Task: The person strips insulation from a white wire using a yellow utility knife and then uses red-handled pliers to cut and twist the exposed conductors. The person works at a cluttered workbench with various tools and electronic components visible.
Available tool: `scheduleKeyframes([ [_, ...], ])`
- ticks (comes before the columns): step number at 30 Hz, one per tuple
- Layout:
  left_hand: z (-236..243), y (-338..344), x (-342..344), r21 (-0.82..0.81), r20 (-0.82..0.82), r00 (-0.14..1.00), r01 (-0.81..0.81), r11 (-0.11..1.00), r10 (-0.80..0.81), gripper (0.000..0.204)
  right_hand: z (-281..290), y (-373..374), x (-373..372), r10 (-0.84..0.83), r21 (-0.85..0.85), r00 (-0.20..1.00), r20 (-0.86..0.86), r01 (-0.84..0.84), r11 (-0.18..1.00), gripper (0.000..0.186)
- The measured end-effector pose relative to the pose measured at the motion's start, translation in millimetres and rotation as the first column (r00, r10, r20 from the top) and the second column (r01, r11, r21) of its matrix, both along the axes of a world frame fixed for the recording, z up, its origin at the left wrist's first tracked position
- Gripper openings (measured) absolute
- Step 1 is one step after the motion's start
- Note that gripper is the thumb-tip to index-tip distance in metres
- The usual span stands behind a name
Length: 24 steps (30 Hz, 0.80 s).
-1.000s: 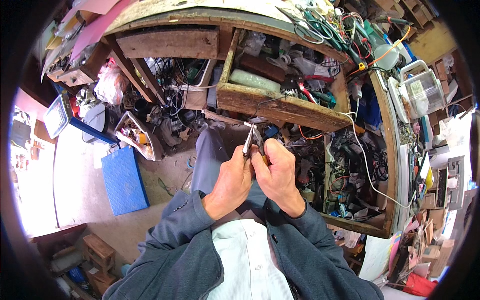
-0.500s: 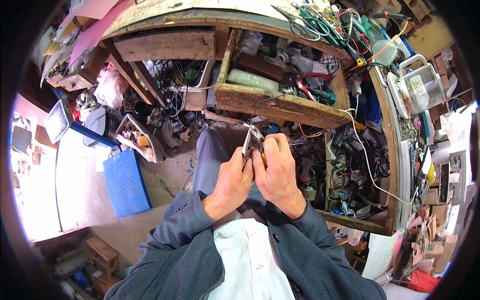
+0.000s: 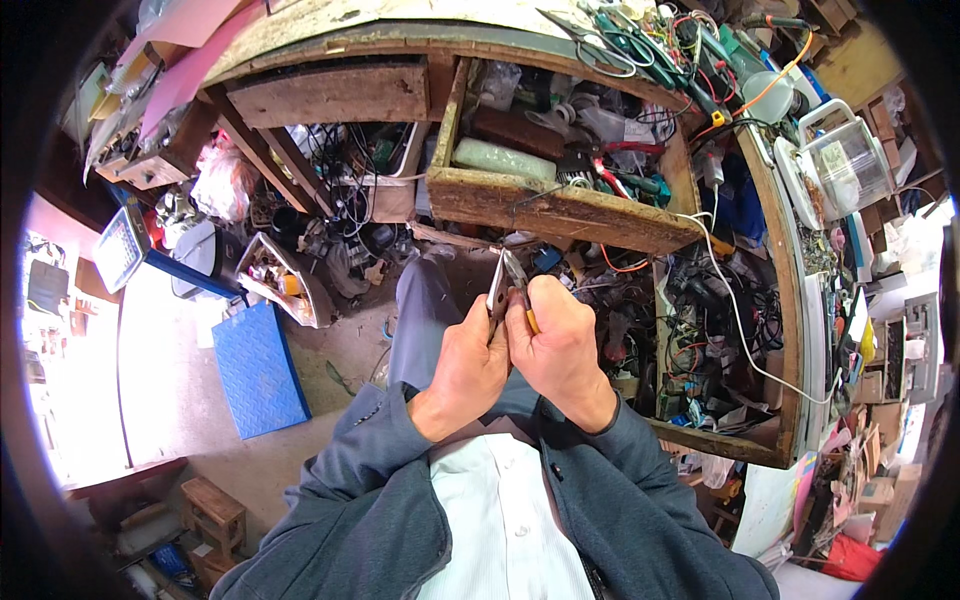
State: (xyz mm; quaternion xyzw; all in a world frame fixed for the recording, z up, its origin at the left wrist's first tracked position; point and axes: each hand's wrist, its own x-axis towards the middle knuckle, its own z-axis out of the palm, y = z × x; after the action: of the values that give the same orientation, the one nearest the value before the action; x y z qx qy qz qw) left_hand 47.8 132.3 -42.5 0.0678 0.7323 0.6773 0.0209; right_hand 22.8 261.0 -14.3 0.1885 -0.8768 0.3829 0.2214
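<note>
My left hand (image 3: 462, 372) is closed on slim long-nosed metal pliers (image 3: 497, 285), angled upward. Beside it my right hand (image 3: 553, 350) is closed on a second pair of pliers (image 3: 516, 270) with yellow on its handle. The two tools' tips come together at a tiny pale piece (image 3: 500, 251), too small to make out. My thumbs are close together in front of my lap. Just beyond the tools is the front board of an open wooden drawer (image 3: 560, 213), packed with tools and bags.
A workbench (image 3: 360, 30) bears scissors (image 3: 590, 40) and wired tools at the right. A blue platform scale (image 3: 258, 370) lies on the floor at left, beside a bin (image 3: 315, 305). Tangled cables (image 3: 720, 320) fill the right-hand compartment. A wooden stool (image 3: 213, 515) stands at lower left.
My hands and both pliers stay nearly in place, with a slight shift of the right hand's fingers. The surroundings have shifted a little in the picture.
</note>
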Motion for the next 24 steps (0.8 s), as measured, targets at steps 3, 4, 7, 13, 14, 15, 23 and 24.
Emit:
scheduleKeyframes([
  [3, 15.6, -8.7, -2.1, 0.189, 0.213, 0.962, 0.132, 0.973, -0.172, 0.008, -0.2, 6.7, -3.5, 0.045, -0.087, 0.997, 0.058, -0.040, 0.995, 0.023],
  [4, 21.9, -10.9, -2.4, 0.268, 0.274, 0.932, 0.162, 0.950, -0.237, 0.009, 0.8, 10.2, -3.9, 0.070, -0.111, 0.992, 0.105, -0.058, 0.992, 0.024],
  [7, 23.3, -14.0, -3.9, 0.489, 0.317, 0.878, 0.173, 0.855, -0.358, 0.009, 1.9, 16.6, -5.2, 0.148, -0.237, 0.959, 0.242, -0.090, 0.967, 0.027],
  [13, 29.8, -22.5, -7.6, 0.591, 0.392, 0.787, 0.182, 0.786, -0.477, 0.010, -2.5, 27.3, -8.1, 0.305, -0.415, 0.882, 0.361, -0.141, 0.899, 0.026],
  [14, 29.0, -23.7, -7.7, 0.609, 0.382, 0.783, 0.186, 0.771, -0.490, 0.011, -0.8, 26.4, -7.6, 0.358, -0.503, 0.842, 0.403, -0.123, 0.856, 0.025],
  [15, 27.8, -24.9, -7.5, 0.625, 0.371, 0.780, 0.191, 0.757, -0.504, 0.011, 2.6, 24.5, -6.5, 0.413, -0.584, 0.798, 0.438, -0.096, 0.806, 0.024],
  [23, 31.7, -28.3, -7.1, 0.695, 0.364, 0.755, 0.169, 0.699, -0.545, 0.013, -3.8, 30.7, -9.8, 0.757, -0.881, 0.453, 0.472, 0.196, 0.431, 0.021],
  [24, 31.9, -27.0, -6.7, 0.692, 0.360, 0.765, 0.164, 0.703, -0.534, 0.013, -7.2, 28.7, -9.8, 0.732, -0.872, 0.482, 0.482, 0.175, 0.458, 0.022],
])
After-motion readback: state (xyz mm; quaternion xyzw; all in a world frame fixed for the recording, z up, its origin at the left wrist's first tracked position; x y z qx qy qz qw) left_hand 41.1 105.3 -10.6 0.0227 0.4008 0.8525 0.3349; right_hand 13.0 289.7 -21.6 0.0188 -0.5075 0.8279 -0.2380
